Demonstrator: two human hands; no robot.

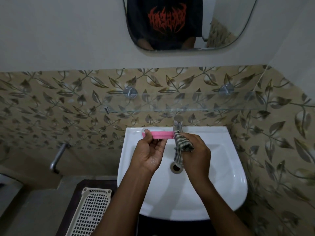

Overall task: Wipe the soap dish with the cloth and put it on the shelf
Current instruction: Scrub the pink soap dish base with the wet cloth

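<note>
My left hand holds a pink soap dish by its left end, level, above the back of the white sink. In my right hand is a bunched striped cloth, its top touching the dish's right end and its tail hanging toward the drain. Above the sink, a glass shelf is fixed to the leaf-patterned tiles on two metal brackets.
The chrome tap stands right behind the cloth. A mirror hangs on the wall above the shelf. A white perforated plastic basket sits on a dark surface to the lower left. A metal pipe juts from the left wall.
</note>
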